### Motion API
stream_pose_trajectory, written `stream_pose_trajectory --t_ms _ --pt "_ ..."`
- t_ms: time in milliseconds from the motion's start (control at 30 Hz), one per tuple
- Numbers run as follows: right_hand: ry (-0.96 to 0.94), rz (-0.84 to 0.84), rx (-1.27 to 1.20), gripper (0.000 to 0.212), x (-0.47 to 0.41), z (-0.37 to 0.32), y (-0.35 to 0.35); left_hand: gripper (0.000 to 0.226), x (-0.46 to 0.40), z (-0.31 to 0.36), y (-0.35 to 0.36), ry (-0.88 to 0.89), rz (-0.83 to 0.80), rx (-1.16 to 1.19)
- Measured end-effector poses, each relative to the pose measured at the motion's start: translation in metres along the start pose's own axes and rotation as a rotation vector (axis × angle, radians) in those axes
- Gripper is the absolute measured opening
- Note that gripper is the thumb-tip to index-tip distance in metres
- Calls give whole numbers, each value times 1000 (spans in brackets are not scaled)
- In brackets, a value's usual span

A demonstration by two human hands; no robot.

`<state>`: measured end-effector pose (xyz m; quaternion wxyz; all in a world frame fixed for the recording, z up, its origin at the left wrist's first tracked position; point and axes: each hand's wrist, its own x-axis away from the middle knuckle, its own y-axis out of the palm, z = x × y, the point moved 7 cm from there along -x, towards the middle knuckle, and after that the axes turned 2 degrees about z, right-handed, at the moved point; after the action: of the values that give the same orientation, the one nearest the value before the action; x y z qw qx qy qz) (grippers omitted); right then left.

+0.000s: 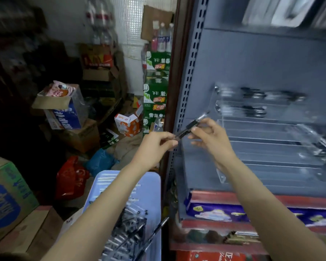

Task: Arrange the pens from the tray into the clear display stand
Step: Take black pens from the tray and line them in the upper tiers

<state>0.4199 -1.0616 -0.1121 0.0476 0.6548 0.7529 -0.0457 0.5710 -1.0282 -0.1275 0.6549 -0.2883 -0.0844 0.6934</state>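
Spanning both hands (154, 146), pen (191, 127), seemingly pinched

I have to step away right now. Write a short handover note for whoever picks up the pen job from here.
Left hand and right hand both pinch one pen, held in the air in front of the clear display stand.
Stand sits on the grey shelf; its top two rows hold a few dark pens, blurred, and the lower rows look bare.
The blue tray, lower left, holds many loose pens.
Left: seat this pen, then carry on from the tray.
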Motion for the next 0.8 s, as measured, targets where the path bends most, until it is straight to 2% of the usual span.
stream_pose_trajectory --t_ms 133,300,433,533,600,800 --pt "-76 14 34 18 -9 -29 -78 7 -37 51 42 93 45 -99" --pt "-189 66 164 18 -26 -52 -184 19 -85 118 105 189 121 -141" --pt "-214 160 101 20 -42 -57 -262 12 -113 151 147 181 193 -117" --pt "-198 200 54 16 -53 -55 -304 21 -132 157 179 56 142 -92" --pt "-182 219 38 15 -61 -51 -324 25 -141 166 196 33 101 -119" --pt "-151 191 60 15 -82 -44 -351 41 -167 191 225 150 39 -194"
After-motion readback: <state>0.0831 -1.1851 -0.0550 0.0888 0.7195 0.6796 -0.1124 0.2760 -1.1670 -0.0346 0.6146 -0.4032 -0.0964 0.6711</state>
